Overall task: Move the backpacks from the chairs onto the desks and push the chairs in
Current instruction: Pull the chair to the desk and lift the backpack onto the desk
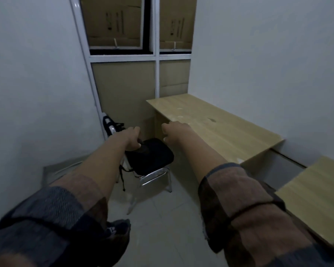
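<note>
Black and soft, the backpack (149, 156) sat on the seat of a chrome-legged chair (152, 176) at the centre of the frame, just left of the pale wooden surface (210, 124) that ran along the right wall. Your left hand (132, 139) was closed around the top of the backpack, while your right hand (171, 132) hovered just right of it with fingers curled and holding nothing. A second wooden surface (316, 193) showed at the lower right edge.
</note>
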